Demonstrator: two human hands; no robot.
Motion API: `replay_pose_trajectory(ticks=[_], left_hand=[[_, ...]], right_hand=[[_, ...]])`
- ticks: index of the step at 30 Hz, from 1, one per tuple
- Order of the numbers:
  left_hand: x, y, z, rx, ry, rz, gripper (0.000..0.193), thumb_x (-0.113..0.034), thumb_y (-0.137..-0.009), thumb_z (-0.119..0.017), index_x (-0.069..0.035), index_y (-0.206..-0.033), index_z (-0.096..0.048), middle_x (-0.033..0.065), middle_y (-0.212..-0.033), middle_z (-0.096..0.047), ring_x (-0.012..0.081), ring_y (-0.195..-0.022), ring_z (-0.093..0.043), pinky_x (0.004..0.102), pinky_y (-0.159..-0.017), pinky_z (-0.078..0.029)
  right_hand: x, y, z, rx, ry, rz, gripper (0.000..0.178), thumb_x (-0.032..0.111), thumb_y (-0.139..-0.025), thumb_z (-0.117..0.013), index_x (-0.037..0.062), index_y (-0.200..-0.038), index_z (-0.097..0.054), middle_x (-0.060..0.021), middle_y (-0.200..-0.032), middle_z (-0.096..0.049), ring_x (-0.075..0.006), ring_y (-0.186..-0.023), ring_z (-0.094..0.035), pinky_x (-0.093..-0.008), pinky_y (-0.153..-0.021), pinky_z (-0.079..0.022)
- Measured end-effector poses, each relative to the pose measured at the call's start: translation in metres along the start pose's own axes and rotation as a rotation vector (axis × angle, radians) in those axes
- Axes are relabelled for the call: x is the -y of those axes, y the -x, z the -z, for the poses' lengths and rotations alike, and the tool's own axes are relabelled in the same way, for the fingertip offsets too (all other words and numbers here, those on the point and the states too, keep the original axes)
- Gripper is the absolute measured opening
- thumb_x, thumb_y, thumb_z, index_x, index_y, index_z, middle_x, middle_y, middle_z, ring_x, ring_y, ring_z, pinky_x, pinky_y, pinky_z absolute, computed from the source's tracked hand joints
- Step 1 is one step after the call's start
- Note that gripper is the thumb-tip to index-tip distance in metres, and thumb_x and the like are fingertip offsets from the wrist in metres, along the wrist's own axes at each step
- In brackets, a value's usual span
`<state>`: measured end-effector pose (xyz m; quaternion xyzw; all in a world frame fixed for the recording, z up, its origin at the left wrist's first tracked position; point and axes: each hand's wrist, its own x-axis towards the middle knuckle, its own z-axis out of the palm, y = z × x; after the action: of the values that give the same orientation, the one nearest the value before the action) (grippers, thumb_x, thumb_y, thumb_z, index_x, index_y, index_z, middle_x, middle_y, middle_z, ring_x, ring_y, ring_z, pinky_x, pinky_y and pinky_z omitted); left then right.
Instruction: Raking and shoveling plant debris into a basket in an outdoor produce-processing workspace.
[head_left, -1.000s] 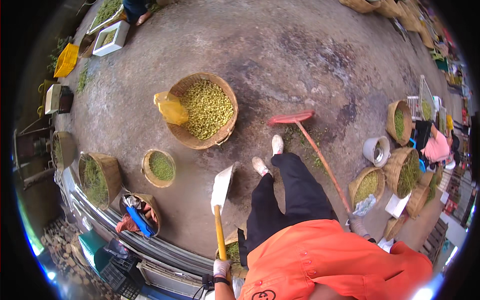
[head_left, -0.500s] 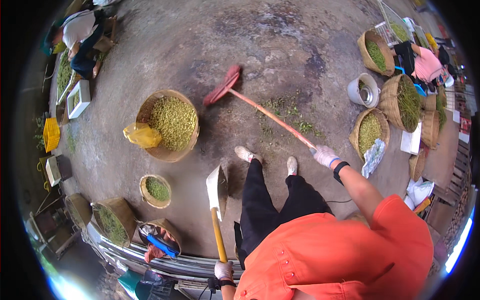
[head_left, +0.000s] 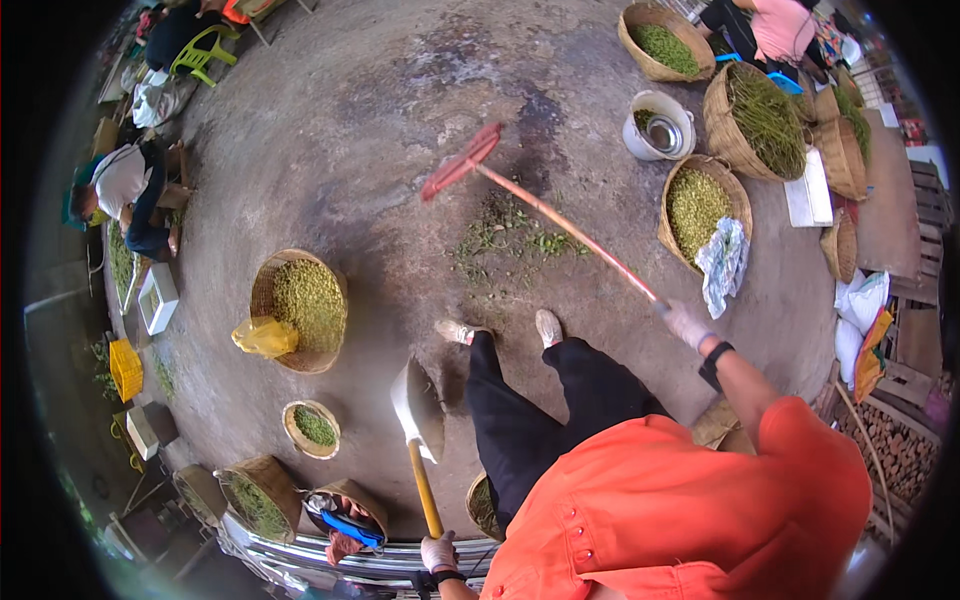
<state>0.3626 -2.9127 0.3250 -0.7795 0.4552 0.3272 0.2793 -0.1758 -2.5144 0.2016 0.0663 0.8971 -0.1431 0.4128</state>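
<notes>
My right hand point(head_left: 688, 325), in a white glove with a dark band at the wrist, is closed round the end of a broom's long pinkish handle. The red head of the broom point(head_left: 462, 163) points away from me, beyond scattered green leaf scraps point(head_left: 512, 240) on the concrete; whether it touches the floor I cannot tell. Low in the view my gloved left hand point(head_left: 438, 552) grips the yellow handle of a dustpan point(head_left: 416, 410). Its pale scoop is left of my shoes, away from the scraps.
Left stands a large basket point(head_left: 340, 318) of green pieces with a yellow bag point(head_left: 265, 338) on its rim, and a small basket point(head_left: 311, 430) nearer. More baskets point(head_left: 752, 120) and a white bucket point(head_left: 659, 125) line the right. People sit at far left and far right.
My view has shifted, and my feet now stand nearer the scraps. The broom head has moved from beside the large basket toward the scraps' far side. Both hands keep their holds.
</notes>
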Motion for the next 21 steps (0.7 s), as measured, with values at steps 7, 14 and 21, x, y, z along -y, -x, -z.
replay_pose_trajectory(ticks=[7, 14, 21], left_hand=[[-0.025, 0.043, -0.016, 0.094, 0.149, -0.067, 0.025, -0.013, -0.075, -0.072, -0.003, -0.087, -0.052, 0.0031, -0.053, -0.048, 0.0141, -0.037, -0.044, 0.0282, -0.033, -0.035], [-0.019, 0.000, -0.010, 0.208, 0.119, -0.146, 0.029, -0.023, -0.077, -0.073, -0.003, -0.087, -0.054, 0.0057, -0.058, -0.054, 0.0170, -0.043, -0.050, 0.0312, -0.039, -0.041], [-0.047, -0.030, 0.007, 0.309, 0.016, -0.219, 0.030, -0.026, -0.078, -0.072, -0.003, -0.090, -0.056, 0.0066, -0.060, -0.056, 0.0174, -0.044, -0.052, 0.0311, -0.041, -0.042]], right_hand=[[0.090, -0.109, 0.007, -0.008, -0.225, -0.006, 0.048, 0.048, -0.090, -0.047, 0.0032, -0.078, -0.058, -0.0075, -0.056, -0.052, -0.0230, -0.045, -0.053, -0.0383, -0.041, -0.040], [-0.050, 0.046, -0.073, 0.107, 0.025, -0.108, 0.042, 0.042, -0.090, -0.049, 0.0025, -0.091, -0.065, -0.0117, -0.064, -0.061, -0.0244, -0.052, -0.059, -0.0403, -0.048, -0.045], [-0.090, 0.161, -0.120, 0.078, -0.576, -0.262, 0.043, 0.050, -0.089, -0.051, 0.0072, -0.090, -0.059, 0.0008, -0.060, -0.046, -0.0160, -0.045, -0.041, -0.0347, -0.039, -0.035]])
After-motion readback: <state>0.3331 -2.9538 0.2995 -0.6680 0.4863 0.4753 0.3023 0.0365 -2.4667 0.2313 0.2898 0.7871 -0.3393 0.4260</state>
